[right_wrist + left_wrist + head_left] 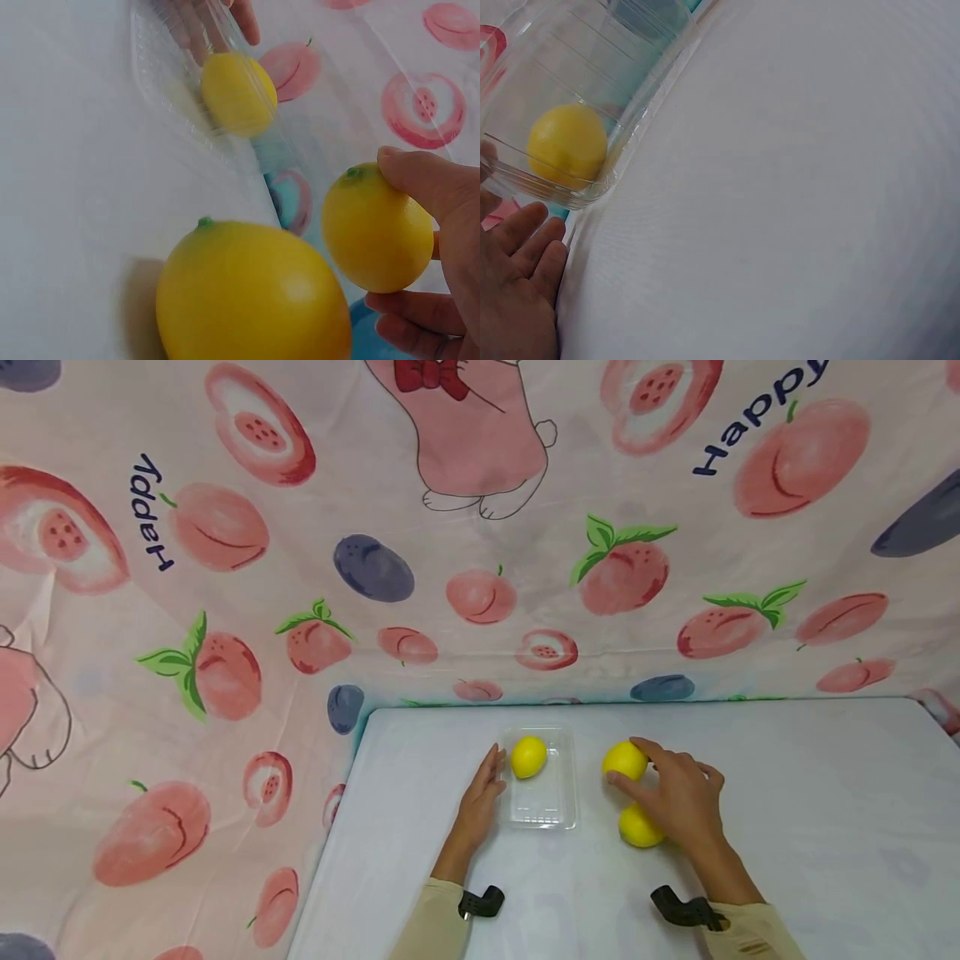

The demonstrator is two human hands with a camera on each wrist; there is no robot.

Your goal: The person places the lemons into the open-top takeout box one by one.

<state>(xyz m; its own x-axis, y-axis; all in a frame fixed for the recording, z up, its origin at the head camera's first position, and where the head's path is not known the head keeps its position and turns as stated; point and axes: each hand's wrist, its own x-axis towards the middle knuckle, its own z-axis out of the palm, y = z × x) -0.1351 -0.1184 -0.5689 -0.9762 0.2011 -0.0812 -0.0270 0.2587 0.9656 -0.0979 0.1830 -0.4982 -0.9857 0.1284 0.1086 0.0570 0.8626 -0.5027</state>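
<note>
A clear plastic box [551,802] stands on the table with one yellow lemon [528,757] in its far left part. My left hand [478,802] is at the box's left side, its fingers extended along the wall. To the right of the box, my right hand [686,797] pinches a second lemon [622,760] between thumb and fingers. In the right wrist view, the green tip of this held lemon [375,232] shows near the thumb. A third lemon [639,828] lies on the table, partly covered by the right hand in the head view.
A white cloth covers the table [840,827]. Behind it and along its left side hangs a pink curtain [480,552] printed with fruit and rabbits. Each wrist bears a black camera mount [483,902] over a beige sleeve [435,922].
</note>
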